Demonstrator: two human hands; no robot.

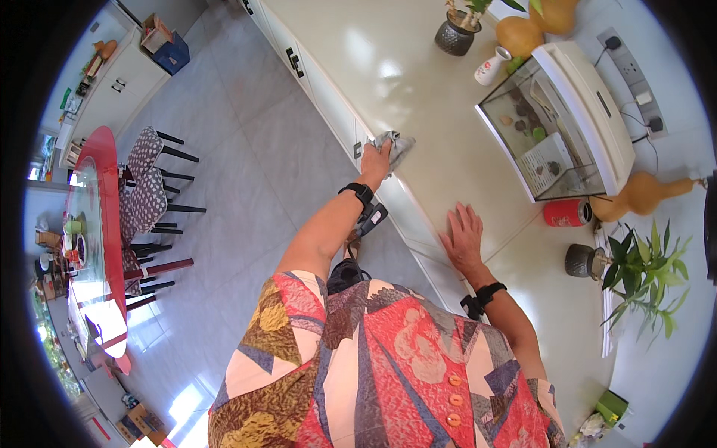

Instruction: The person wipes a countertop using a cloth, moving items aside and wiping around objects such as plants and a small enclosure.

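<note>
My left hand [376, 161] grips a crumpled grey cloth [399, 147] at the front edge of the pale countertop [425, 162]. Part of the cloth lies on the top and part is hidden under my fingers. My right hand [464, 238] rests palm down on the same countertop near its edge, fingers apart, holding nothing. Each wrist wears a black band; the left one [358, 193] sits just below the cloth hand. Below the left wrist is a dark device [372, 219] with a cable.
Along the wall stand a small glass aquarium [543, 129], a white vase [493, 66], a dark plant pot [455, 36], a red can [567, 213], gourds [638, 196] and another potted plant [582, 260]. White cabinets [330, 101] run beneath the countertop. Across the tiled floor [241, 151] are chairs [148, 196] and a red-edged table [112, 224].
</note>
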